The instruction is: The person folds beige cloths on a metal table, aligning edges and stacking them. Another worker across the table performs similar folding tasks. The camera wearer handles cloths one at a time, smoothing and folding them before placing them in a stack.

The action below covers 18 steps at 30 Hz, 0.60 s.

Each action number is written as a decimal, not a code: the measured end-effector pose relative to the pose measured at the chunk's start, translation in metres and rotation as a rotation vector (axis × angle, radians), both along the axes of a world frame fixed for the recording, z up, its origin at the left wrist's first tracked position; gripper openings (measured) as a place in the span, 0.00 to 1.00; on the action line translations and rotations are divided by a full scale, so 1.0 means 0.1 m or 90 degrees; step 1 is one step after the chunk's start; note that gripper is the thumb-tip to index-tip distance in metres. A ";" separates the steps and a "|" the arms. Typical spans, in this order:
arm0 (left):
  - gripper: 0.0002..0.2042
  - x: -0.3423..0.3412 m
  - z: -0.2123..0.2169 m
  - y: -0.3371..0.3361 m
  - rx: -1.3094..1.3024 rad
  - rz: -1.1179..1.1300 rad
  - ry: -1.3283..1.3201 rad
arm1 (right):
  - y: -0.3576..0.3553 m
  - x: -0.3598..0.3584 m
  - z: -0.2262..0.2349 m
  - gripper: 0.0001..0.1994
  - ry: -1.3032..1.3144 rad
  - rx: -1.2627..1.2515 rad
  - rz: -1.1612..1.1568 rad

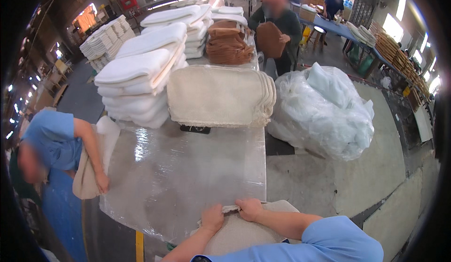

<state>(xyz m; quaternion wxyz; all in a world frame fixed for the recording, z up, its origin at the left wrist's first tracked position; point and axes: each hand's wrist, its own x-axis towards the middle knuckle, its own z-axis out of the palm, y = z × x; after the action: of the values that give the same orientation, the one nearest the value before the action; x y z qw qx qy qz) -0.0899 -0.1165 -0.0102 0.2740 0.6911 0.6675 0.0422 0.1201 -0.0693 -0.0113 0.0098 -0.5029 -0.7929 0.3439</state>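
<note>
My left hand (pixel 212 217) and my right hand (pixel 249 209) both grip the top edge of a beige fabric cushion cover (pixel 242 234) held against the near edge of the table (pixel 188 168). The hands sit close together, fingers curled over the cover's open edge, where a white strip shows between them. The table top is wrapped in shiny clear plastic film. My forearms in blue sleeves come in from the lower right.
A stack of beige covers (pixel 221 95) lies at the table's middle, white foam pads (pixel 141 74) piled to its left, brown covers (pixel 229 43) behind. A big clear plastic bag (pixel 324 109) stands on the floor at right. A person in blue (pixel 51 144) bends at the left edge; another person (pixel 277 22) stands at the far end.
</note>
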 end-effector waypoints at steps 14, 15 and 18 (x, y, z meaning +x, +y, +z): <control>0.14 -0.14 0.12 0.04 0.019 -0.010 0.003 | 0.39 -0.01 0.12 0.18 -0.049 -0.167 0.119; 0.15 -0.17 0.16 0.03 -0.034 0.016 0.003 | 0.46 0.03 0.24 0.20 -0.071 -0.222 0.157; 0.20 -0.12 0.42 0.13 -0.152 0.011 -0.021 | 0.38 -0.01 0.18 0.21 -0.155 -0.182 0.152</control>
<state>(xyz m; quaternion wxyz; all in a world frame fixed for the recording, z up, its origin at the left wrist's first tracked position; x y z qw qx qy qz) -0.1021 -0.1031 0.0319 0.3649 0.6470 0.6691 -0.0243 0.1188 -0.0311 0.0070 -0.1984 -0.4399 -0.7851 0.3882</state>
